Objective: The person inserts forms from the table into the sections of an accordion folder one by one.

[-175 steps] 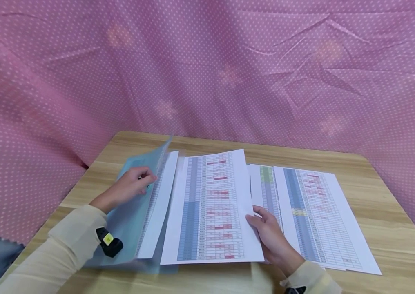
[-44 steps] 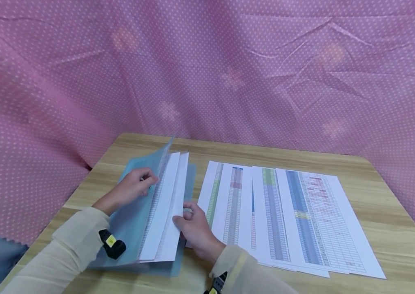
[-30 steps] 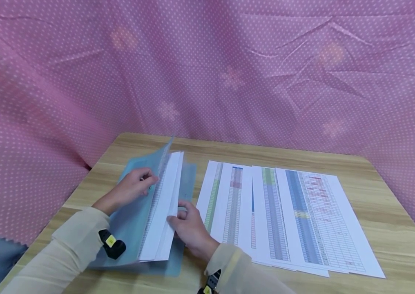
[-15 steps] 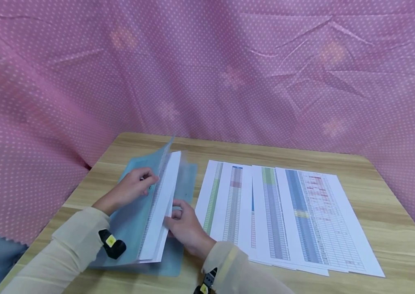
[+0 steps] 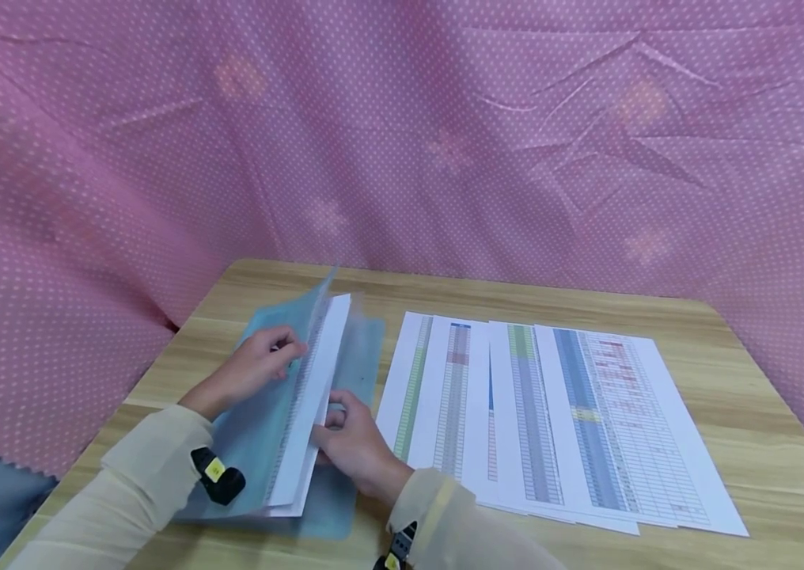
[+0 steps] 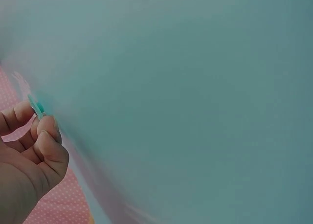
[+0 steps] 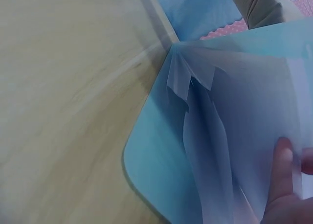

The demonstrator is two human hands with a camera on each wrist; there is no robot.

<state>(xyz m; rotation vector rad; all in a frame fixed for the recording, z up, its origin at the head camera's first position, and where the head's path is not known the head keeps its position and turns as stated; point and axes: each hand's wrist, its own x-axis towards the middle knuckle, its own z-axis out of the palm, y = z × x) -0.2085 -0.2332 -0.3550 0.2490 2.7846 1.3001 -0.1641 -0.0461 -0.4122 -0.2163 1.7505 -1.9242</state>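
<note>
While the left hand pinches the raised front cover of a blue folder between thumb and curled fingers, holding it tilted up on the left side of a wooden table, the right hand curls its fingers around the edge of the white sheets tucked inside that folder, thumb on top. More printed sheets with coloured columns lie fanned out flat just to the right, near the middle of the table. Pink dotted cloth hangs behind, at the far side.
</note>
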